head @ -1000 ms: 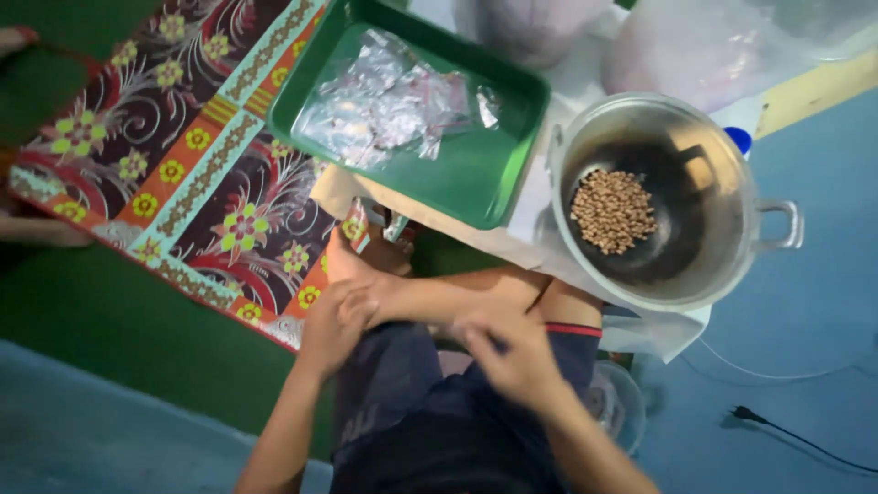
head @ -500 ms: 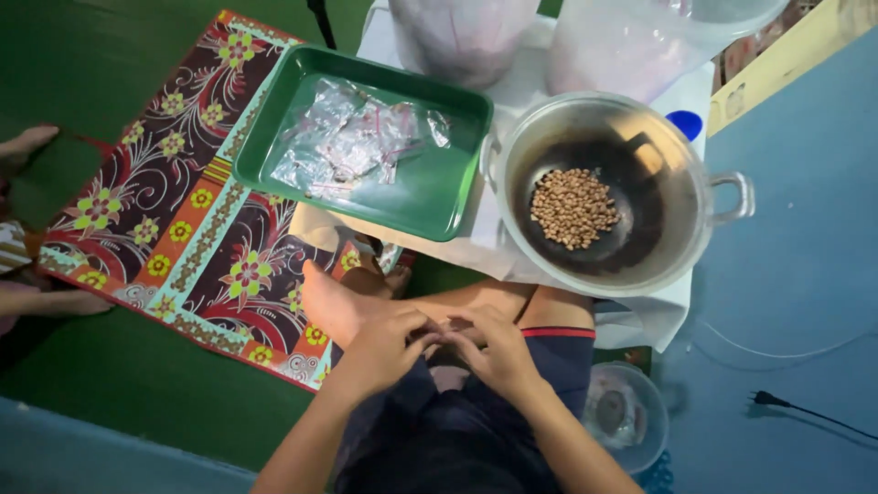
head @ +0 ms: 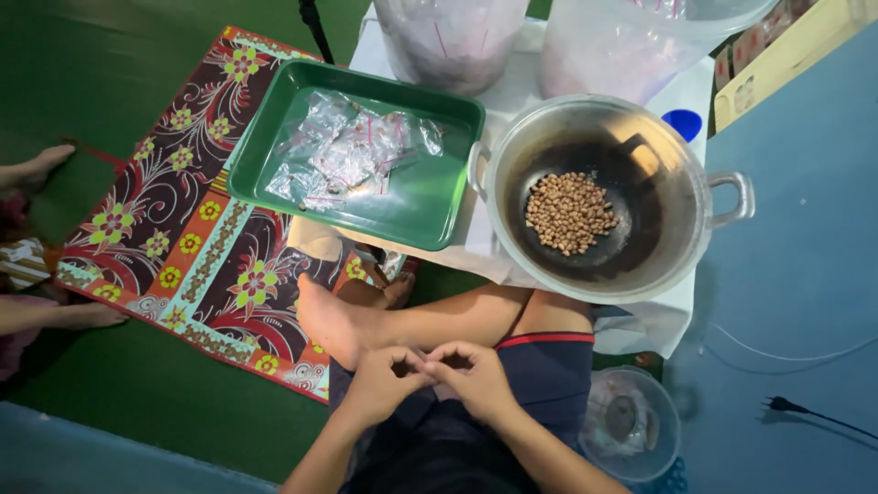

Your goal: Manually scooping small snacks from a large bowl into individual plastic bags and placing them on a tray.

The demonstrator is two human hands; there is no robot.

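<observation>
The person sits cross-legged on the floor; both hands meet at lower centre of the frame, over the lap. The left hand (head: 384, 384) and right hand (head: 476, 377) are curled with fingertips touching one another, thumbs and forefingers pinched together. Whatever lies between the fingers is too small to make out; I cannot tell whether anything is held, nor its long axis.

Up and to the right of the hands, well apart from them, stands a metal pot (head: 608, 197) with two side handles, holding a small heap of roasted peanuts (head: 570, 212) on its dark bottom. The right hand is the nearer to it. Up and to the left of the pot, just beside it, is a green tray (head: 439, 206) carrying a loose pile of small clear plastic bags (head: 343, 151); the left hand is the nearer to this.

Both rest on a white cloth (head: 654, 320). A patterned floral mat (head: 192, 247) lies at left on the green floor. A clear round container (head: 631, 423) sits at lower right, near the right forearm. Large clear plastic bags (head: 453, 37) stand along the top edge.
</observation>
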